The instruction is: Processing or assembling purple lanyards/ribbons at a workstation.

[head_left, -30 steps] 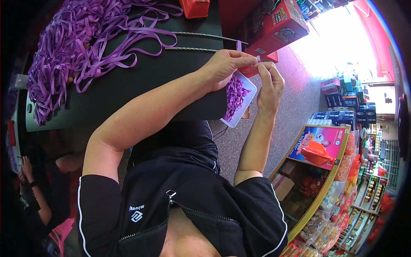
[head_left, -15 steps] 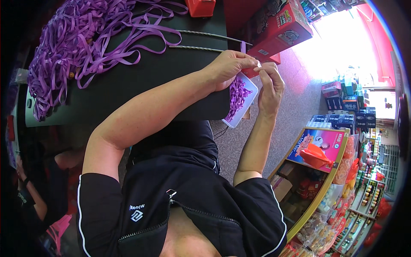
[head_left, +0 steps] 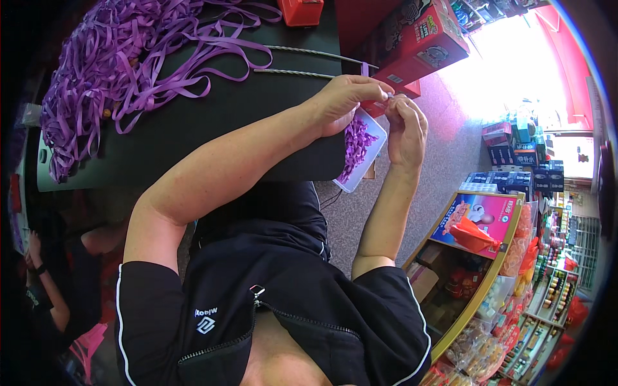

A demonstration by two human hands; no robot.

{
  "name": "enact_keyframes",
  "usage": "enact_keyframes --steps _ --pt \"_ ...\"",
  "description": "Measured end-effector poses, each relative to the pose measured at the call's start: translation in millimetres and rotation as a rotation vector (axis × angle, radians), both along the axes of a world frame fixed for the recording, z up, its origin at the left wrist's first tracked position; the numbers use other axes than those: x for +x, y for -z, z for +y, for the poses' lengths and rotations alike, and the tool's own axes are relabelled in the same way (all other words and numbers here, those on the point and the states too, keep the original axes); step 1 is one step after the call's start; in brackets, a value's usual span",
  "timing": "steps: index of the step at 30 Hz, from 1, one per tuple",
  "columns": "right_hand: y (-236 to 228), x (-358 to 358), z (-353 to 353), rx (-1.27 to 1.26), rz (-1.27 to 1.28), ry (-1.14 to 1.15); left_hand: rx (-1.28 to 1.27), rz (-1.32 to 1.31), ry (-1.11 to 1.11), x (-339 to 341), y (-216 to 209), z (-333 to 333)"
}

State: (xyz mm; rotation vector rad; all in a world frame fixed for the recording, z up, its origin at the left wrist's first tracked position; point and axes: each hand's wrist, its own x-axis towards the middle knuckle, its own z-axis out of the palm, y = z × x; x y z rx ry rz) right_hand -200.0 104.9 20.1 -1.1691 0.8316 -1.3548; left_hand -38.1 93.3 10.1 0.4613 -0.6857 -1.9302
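My left hand (head_left: pixel 351 101) reaches past the table's right end, thumb and fingers pinched together. Fingertip to fingertip with it is my right hand (head_left: pixel 407 132), its fingers bent and closed. A tiny pale piece (head_left: pixel 390 95) shows between the fingertips, too small to name. Just beyond my left hand, a short purple ribbon (head_left: pixel 365 69) hangs at the ends of two twisted metal rods (head_left: pixel 309 72). Below the hands, a white plastic tub (head_left: pixel 380 143) holds many short purple ribbon pieces (head_left: pixel 358 147); my left wrist and the table corner partly cover it.
A big heap of purple ribbon loops (head_left: pixel 116 64) covers the left of the black table (head_left: pixel 257 122). An orange-red container (head_left: pixel 301 11) stands at the far edge. Red boxes (head_left: pixel 418 48) stand beyond the rods. To the right is a display cabinet (head_left: pixel 476 225). Another person's arm (head_left: pixel 51 289) shows at lower left.
My right hand has turned slightly, its fingers curling in closer to the left fingertips. My left hand has barely moved. The ribbons and tub look the same.
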Motion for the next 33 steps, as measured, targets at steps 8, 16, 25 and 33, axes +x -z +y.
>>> enact_keyframes --steps 8,16,25,33 --pt "4.7 1.4 1.8 0.076 0.050 0.054 0.019 -0.039 -0.042 -3.3 3.8 0.5" --pt "13.6 -16.8 -14.9 0.448 -0.357 -0.056 0.019 0.016 -0.037 -3.2 7.0 -1.8" --pt "-2.3 0.2 -7.7 -0.302 0.406 0.098 0.008 0.046 -0.002 -0.1 6.1 -2.5" --pt "3.4 -11.5 -17.6 -0.162 0.303 -0.042 0.006 0.041 -0.025 -3.3 6.0 -2.4"
